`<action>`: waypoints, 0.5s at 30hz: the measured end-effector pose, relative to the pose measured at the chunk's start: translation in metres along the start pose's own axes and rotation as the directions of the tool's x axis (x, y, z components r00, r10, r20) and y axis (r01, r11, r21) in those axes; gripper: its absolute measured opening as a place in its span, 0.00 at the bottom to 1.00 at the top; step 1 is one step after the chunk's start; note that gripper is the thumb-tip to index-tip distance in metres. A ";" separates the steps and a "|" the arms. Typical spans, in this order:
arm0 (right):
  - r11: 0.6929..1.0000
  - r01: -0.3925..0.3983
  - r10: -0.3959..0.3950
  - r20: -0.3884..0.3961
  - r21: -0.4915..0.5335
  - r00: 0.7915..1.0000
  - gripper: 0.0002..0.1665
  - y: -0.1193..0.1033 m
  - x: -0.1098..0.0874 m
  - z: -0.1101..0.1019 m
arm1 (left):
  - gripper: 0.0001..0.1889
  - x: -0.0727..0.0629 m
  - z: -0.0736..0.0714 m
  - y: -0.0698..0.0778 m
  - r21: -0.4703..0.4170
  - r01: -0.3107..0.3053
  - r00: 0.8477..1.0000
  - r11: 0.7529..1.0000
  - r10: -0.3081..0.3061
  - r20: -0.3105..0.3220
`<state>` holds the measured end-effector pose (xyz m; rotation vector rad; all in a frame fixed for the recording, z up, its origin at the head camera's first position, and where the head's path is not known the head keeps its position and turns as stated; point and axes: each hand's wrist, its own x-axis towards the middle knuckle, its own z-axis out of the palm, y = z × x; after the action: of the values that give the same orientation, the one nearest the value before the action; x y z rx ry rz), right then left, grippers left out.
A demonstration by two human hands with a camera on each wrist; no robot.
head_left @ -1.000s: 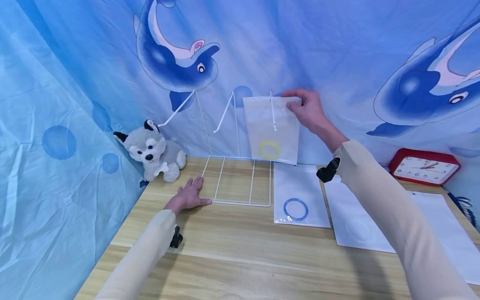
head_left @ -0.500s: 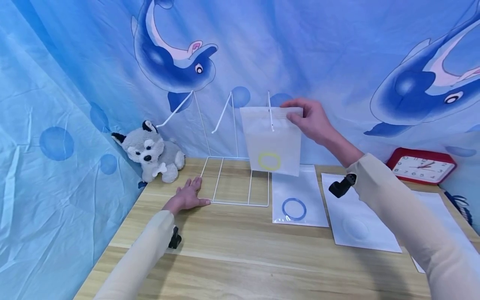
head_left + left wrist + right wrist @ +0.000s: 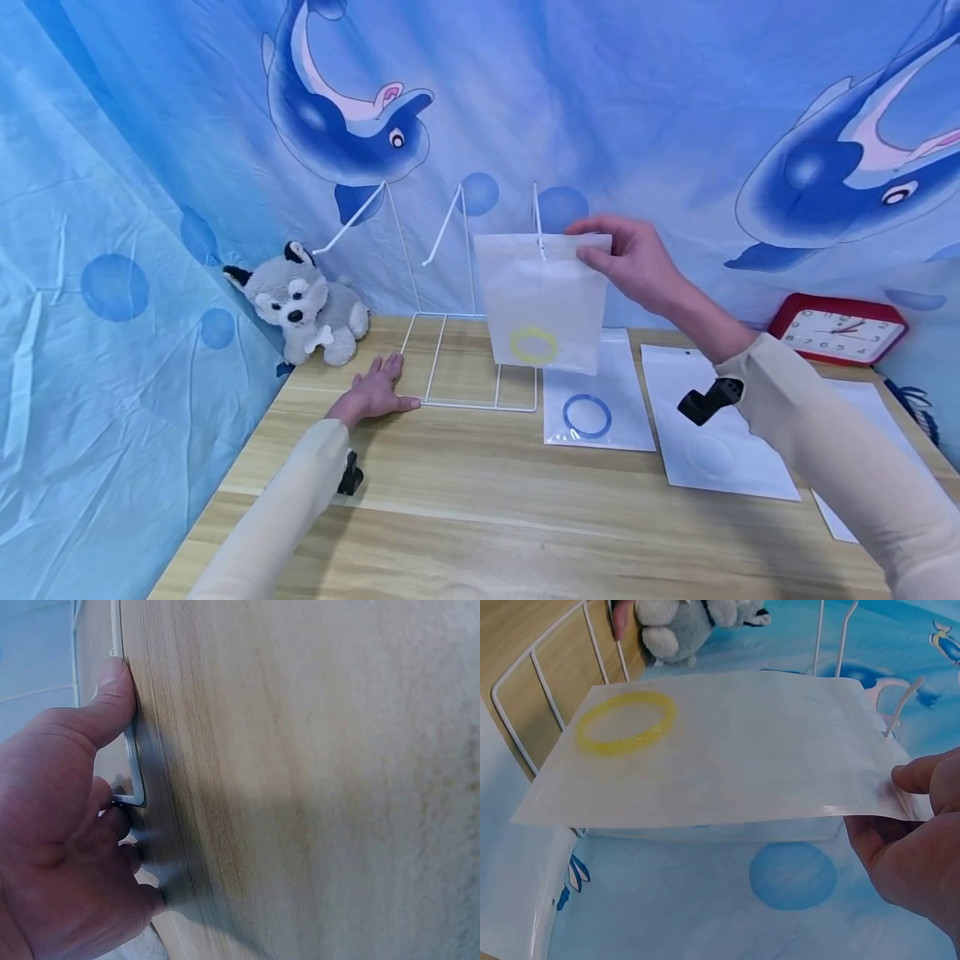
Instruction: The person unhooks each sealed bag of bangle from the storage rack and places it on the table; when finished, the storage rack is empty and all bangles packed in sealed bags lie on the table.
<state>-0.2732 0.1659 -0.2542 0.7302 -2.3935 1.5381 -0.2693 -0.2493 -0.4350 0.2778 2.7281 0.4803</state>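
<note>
A person's right hand pinches the top corner of a clear plastic bag holding a yellow ring, the bag hanging on the rightmost prong of a white wire rack. The left hand, fingers spread flat, presses the rack's base corner against the wooden tabletop.
</note>
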 end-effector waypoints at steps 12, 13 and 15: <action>0.999 -0.027 0.027 0.011 0.026 1.000 0.17 -0.021 -0.023 -0.003 | 0.53 0.002 0.001 -0.001 0.022 -0.002 1.000 1.000 0.002 -0.003; 0.999 -0.029 0.028 0.014 0.032 1.000 0.17 -0.023 -0.025 -0.003 | 0.53 0.001 0.001 0.000 0.023 -0.001 1.000 1.000 0.001 -0.003; 0.998 -0.036 0.036 0.013 0.043 0.999 0.17 -0.027 -0.028 -0.004 | 0.53 0.001 0.001 0.000 0.022 -0.002 1.000 1.000 0.002 -0.005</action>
<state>-0.2355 0.1687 -0.2428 0.7105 -2.4018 1.6082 -0.2694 -0.2486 -0.4362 0.2855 2.7394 0.4525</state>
